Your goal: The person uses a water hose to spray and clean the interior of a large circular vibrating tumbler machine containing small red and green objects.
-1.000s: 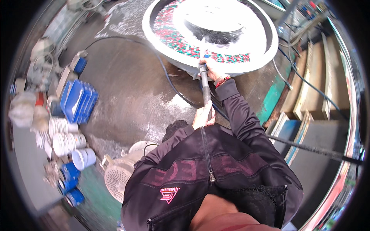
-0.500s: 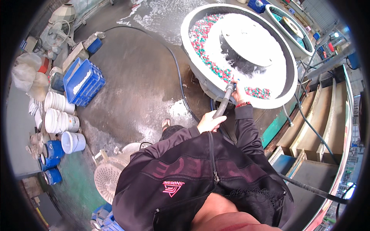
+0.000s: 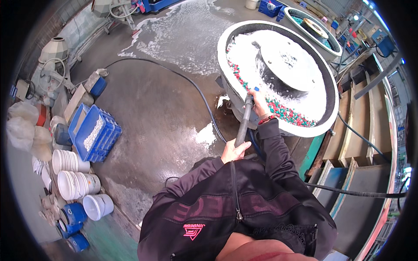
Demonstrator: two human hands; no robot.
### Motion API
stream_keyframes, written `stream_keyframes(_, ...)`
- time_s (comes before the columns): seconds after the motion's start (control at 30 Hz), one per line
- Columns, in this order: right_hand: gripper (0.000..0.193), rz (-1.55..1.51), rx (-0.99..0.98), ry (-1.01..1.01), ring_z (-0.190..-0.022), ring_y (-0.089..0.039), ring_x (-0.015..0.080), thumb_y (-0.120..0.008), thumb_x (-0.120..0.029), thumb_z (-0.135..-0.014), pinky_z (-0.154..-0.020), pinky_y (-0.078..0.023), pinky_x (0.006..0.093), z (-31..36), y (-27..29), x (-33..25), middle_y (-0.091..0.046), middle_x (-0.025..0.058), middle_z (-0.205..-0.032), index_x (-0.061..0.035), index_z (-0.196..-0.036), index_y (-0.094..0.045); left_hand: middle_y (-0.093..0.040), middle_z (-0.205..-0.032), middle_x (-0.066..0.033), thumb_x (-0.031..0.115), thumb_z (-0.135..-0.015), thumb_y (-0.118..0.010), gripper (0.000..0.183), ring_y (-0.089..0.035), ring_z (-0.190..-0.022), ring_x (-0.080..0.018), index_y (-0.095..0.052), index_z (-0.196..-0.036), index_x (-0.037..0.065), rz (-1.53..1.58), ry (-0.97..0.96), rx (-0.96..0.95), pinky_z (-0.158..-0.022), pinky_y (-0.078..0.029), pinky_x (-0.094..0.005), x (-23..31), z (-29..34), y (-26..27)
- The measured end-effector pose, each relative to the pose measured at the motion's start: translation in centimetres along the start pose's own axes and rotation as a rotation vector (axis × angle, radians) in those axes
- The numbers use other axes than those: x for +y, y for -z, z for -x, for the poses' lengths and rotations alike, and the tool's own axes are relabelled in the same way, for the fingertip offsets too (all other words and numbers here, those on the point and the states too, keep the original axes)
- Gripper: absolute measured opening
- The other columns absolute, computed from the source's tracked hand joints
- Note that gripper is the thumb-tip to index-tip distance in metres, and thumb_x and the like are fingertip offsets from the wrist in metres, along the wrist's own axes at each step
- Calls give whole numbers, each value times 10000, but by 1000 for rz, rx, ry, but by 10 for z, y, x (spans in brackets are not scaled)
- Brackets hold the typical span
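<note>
My left hand (image 3: 235, 152) is closed round the rear part of a grey hose pipe (image 3: 244, 121). My right hand (image 3: 260, 104), with a red bead bracelet at the wrist, grips the pipe near its front end, where a small blue part shows. That end lies over the near rim of a big round tub (image 3: 281, 127) with a ribbed dark inner wall. Red and green pellets (image 3: 285, 114) show along the near side inside the tub. White foam (image 3: 244, 48) covers much of the rest. A round white hub (image 3: 287, 61) stands in the middle, with water spraying beside it.
A black hose (image 3: 198, 89) curves over the wet floor. On the left stand a blue crate (image 3: 106, 141) with white bits, stacked white buckets (image 3: 74, 185) and blue drums (image 3: 73, 214). Wooden-edged troughs (image 3: 355, 113) line the right. A second round tub (image 3: 333, 49) stands behind.
The view has shifted, so the tub sits lower and further right. Foam covers more of the pellets on the far left side. Both hands keep their hold on the pipe.
</note>
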State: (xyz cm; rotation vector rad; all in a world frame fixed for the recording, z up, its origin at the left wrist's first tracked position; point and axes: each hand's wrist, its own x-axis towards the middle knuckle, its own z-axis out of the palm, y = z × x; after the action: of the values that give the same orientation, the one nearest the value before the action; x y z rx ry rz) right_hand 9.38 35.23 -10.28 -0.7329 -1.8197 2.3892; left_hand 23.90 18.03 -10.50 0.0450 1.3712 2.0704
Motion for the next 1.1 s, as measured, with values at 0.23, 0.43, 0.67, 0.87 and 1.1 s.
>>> stream_keyframes(0.23, 203, 22, 22, 83, -507, -486, 147, -555, -121, -687, -398, -505, 371, 9, -51, -16, -441, 33, -648, -86, -852, -443, -395, -462, 22, 175, -785, -614, 206, -357, -382, -56, -480, -687, 53, -45, -85, 4, -378, -279, -221, 25, 8, 34)
stream_keyframes(0.43, 195, 17, -1, -82, -588, -469, 163, -561, -142, -712, -503, -519, 422, -14, -33, 23, -417, 40, -686, -69, -849, -442, -346, -458, 40, 201, -785, -627, 214, -301, -348, -41, -458, -728, 83, 172, 74, -106, -334, -231, -209, 23, 2, 50)
stream_keyframes(0.67, 156, -137, 156, -35, -585, -491, 181, -558, -157, -719, -504, -517, 438, 17, 23, 29, -433, 51, -696, -51, -813, -492, -425, -528, 50, 261, -730, -693, 280, -369, -406, -28, -485, -731, 73, -150, 105, -169, -360, -266, -210, 20, -6, 43)
stream_keyframes(0.87, 179, -254, 244, -49, -528, -535, 191, -537, -174, -745, -436, -502, 377, 25, 91, 26, -510, 70, -641, -42, -853, -479, -340, -508, 65, 194, -776, -642, 234, -287, -382, -23, -424, -780, 110, 33, 297, -428, -341, -195, -208, 21, -13, -11)
stream_keyframes(1.1, 163, -380, 305, 23, -527, -543, 219, -525, -159, -721, -429, -487, 376, 57, 160, -2, -520, 85, -641, -41, -828, -487, -297, -527, 74, 181, -811, -600, 223, -266, -394, -14, -386, -814, 118, 77, 404, -664, -349, -184, -200, 18, -19, -72)
